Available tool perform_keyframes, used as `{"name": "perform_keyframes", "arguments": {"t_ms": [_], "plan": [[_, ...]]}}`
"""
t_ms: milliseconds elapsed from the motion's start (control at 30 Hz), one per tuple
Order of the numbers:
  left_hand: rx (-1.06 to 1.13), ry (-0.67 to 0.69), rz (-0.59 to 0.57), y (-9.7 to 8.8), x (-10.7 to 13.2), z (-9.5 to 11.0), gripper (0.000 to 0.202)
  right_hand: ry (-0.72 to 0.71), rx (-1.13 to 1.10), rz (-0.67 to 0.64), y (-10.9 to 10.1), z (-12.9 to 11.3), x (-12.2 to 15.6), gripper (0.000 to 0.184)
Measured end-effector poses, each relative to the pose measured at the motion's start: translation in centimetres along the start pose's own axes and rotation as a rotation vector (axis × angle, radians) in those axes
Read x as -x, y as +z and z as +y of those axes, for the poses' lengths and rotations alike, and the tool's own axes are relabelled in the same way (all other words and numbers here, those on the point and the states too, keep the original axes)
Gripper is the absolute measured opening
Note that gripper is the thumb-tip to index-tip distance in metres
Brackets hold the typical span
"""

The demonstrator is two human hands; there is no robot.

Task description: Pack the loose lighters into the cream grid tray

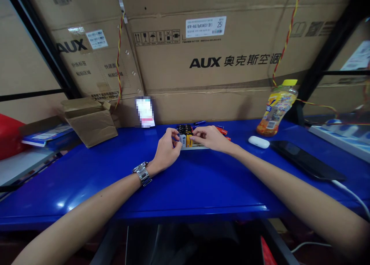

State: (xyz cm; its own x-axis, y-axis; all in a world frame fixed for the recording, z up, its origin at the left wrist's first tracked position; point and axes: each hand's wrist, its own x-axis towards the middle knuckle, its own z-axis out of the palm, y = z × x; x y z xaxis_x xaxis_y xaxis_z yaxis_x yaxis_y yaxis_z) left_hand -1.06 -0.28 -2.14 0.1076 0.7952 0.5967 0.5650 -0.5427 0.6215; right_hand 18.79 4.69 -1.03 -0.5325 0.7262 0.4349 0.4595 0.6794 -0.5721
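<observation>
Both hands meet at the far middle of a blue table (187, 180). My left hand (169, 149), with a metal watch on the wrist, has its fingers curled and pinches a small white and yellow battery pack (185, 140). From the other side my right hand (209, 137) pinches the same pack. The pack rests at the front of a low white tray (199, 146). A row of black and yellow batteries (185, 129) stands just behind it. Red and blue pens (222, 130) lie behind my right hand.
An open cardboard box (89, 122) stands at the back left. At the right are a yellow-capped drink bottle (277, 108), a white earbud case (258, 142), and a black phone (306, 159) with a white cable. Big AUX cartons (208, 60) wall the back.
</observation>
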Motion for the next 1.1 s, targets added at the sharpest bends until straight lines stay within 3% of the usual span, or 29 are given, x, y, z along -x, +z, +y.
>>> {"name": "perform_keyframes", "arguments": {"t_ms": [167, 267, 367, 567, 733, 833, 933, 1100], "plan": [[-0.026, -0.008, 0.000, 0.0, -0.1, -0.2, 0.027, 0.007, 0.262, -0.013, -2.8, 0.7, -0.1, 0.032], [-0.034, -0.012, -0.016, 0.0, -0.2, -0.3, 0.026, 0.104, 0.527, -0.136, -4.9, 2.3, 0.2, 0.011], [-0.035, -0.018, -0.026, 0.0, -0.1, -0.4, 0.025, 0.164, 0.702, -0.266, -6.4, 3.6, 0.6, 0.019], [-0.040, -0.032, -0.038, -0.1, -0.1, -0.1, 0.023, 0.134, 0.765, -0.376, -6.4, 3.8, 0.7, 0.024], [-0.038, -0.022, -0.038, 0.0, -0.1, -0.1, 0.024, 0.188, 0.742, -0.413, -5.8, 4.2, 0.5, 0.024], [-0.023, 0.009, -0.025, -0.1, 0.0, -0.1, 0.023, 0.216, 0.762, -0.356, -6.0, 3.8, 0.5, 0.020], [-0.013, 0.059, -0.005, -0.1, 0.1, 0.1, 0.021, 0.197, 0.733, -0.191, -6.4, 2.7, 0.4, 0.016], [-0.020, 0.161, -0.006, -0.3, 0.4, 0.7, 0.013, 0.052, 0.339, 0.086, -5.7, 0.4, 0.2, 0.021]]}}
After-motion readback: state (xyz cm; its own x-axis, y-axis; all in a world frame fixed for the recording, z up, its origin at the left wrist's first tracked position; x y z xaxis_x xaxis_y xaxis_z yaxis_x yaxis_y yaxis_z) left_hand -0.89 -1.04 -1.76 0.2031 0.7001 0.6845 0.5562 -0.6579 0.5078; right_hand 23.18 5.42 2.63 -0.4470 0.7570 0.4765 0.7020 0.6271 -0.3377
